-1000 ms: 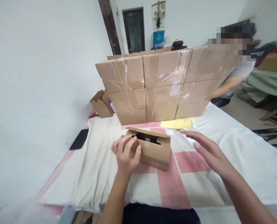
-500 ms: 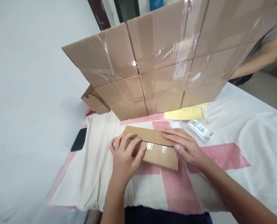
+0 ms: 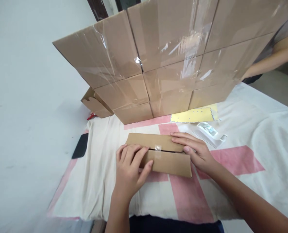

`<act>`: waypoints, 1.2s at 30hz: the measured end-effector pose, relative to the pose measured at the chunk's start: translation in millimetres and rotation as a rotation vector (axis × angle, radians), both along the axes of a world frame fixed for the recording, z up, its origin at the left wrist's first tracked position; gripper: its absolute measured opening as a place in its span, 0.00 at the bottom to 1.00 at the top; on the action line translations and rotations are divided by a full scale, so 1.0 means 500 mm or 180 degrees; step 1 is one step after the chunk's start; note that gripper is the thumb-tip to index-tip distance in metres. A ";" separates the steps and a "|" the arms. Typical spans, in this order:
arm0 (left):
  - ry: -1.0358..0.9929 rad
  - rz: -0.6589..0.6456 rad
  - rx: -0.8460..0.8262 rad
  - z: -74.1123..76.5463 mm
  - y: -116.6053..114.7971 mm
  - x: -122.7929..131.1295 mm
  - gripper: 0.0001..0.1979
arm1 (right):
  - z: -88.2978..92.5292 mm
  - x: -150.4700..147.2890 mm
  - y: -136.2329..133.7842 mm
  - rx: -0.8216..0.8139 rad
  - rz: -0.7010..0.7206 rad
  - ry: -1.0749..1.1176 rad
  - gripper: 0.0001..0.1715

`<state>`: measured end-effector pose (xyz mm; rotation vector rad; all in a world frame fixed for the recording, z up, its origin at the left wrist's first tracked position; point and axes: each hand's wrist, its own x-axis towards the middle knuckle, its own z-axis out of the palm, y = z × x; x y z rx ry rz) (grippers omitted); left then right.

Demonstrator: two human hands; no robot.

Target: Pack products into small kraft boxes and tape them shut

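Note:
A small flat brown cardboard box (image 3: 171,163) lies on the cloth between my hands. Its two long panels meet at a dark narrow gap, and one short piece of clear tape (image 3: 157,149) bridges that gap. My left hand (image 3: 131,165) grips the left end, fingers curled over the top and thumb along the front panel. On the right, my right hand (image 3: 193,149) holds the back panel, fingers laid along it and thumb by the gap's end. A white tape dispenser (image 3: 209,133) sits just beyond my right hand.
A large taped cardboard panel (image 3: 168,61) stands across the back, with another person's arm (image 3: 267,66) behind its right side. Yellow paper (image 3: 192,115) lies at its foot. An open cardboard box (image 3: 97,103) and a black flat object (image 3: 80,146) are left, by the wall.
The small box shows a different face: two tape pieces were visible before, one now. Its front panel reaches farther right. Both hands stay on it, slightly shifted.

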<state>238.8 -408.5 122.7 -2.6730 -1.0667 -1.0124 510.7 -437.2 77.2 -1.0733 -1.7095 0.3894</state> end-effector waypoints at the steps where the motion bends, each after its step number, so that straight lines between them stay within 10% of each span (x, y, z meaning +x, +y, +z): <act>1: -0.0038 0.0011 0.0103 0.000 -0.001 0.000 0.15 | 0.001 0.001 0.000 -0.0012 0.0024 0.0003 0.21; 36: 0.0217 -0.0283 -0.0024 -0.007 -0.007 0.024 0.21 | -0.006 0.006 -0.003 -0.0147 0.0469 0.0015 0.24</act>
